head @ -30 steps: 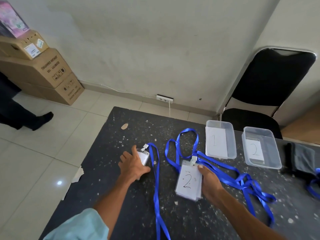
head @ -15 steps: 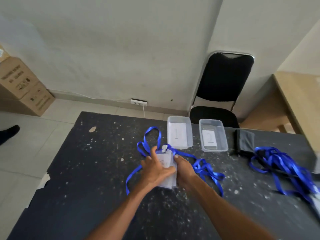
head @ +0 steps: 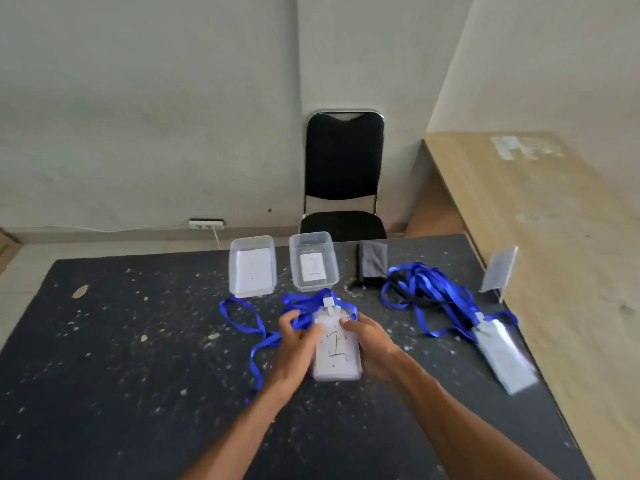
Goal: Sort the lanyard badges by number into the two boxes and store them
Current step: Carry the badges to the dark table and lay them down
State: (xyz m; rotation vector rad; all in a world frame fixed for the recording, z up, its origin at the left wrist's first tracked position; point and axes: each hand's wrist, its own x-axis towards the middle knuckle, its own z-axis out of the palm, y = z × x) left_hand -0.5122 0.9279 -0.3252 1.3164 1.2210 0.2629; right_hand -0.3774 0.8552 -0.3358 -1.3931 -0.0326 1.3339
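A stack of clear badges (head: 335, 351) with a "1" on top sits between my hands above the dark speckled table (head: 121, 358). My left hand (head: 297, 344) grips its left edge and my right hand (head: 374, 344) grips its right edge. Their blue lanyards (head: 252, 327) trail left over the table. Two clear boxes stand at the far edge: the left box (head: 252, 266) holds a faint label, the right box (head: 313, 261) a label marked "2". More badges (head: 502, 355) with tangled blue lanyards (head: 426, 292) lie at the right.
A black pouch (head: 372, 263) lies beside the right box. A black chair (head: 344, 178) stands behind the table. A wooden desk (head: 540, 216) adjoins the right side, with a clear badge sleeve (head: 498, 270) propped at its edge.
My left hand brought its badge over from the left and onto the stack. Both hands now hold the stack together, a "1" on top. The view swung right.
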